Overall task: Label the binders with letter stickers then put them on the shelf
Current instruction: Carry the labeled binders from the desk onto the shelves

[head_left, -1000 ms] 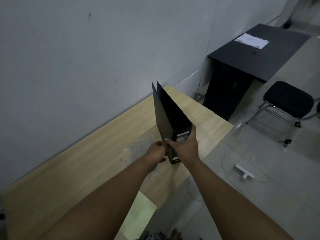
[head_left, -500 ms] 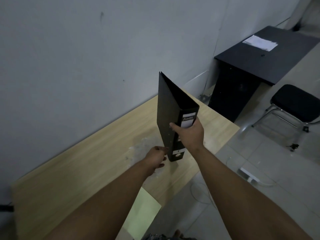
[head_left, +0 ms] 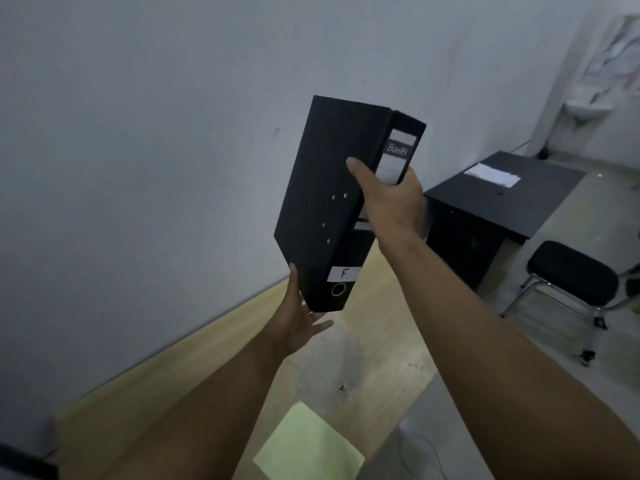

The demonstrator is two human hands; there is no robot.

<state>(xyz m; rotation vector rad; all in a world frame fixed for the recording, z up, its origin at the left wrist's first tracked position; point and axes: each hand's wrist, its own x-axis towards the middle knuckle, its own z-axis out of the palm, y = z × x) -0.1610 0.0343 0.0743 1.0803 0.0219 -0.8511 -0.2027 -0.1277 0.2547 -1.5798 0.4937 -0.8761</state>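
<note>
A black lever-arch binder (head_left: 329,188) is lifted in the air, tilted, with its spine facing me. Low on the spine sits a white sticker marked F (head_left: 343,274), just above the finger ring. My right hand (head_left: 388,199) grips the spine near its middle, thumb on the cover. My left hand (head_left: 299,320) is under the binder's lower corner, fingers straight and touching it. No shelf is in view.
A light wooden table (head_left: 381,358) lies below, along the grey wall, with a pale green sheet (head_left: 308,445) near its front edge. A black desk (head_left: 502,202) with white paper stands at the right, a black chair (head_left: 575,278) beside it.
The binder has been raised off the table and tipped upright-left, spine turned toward me. My right hand rose with it; my left hand opened and moved under the lower corner. My view tilted upward.
</note>
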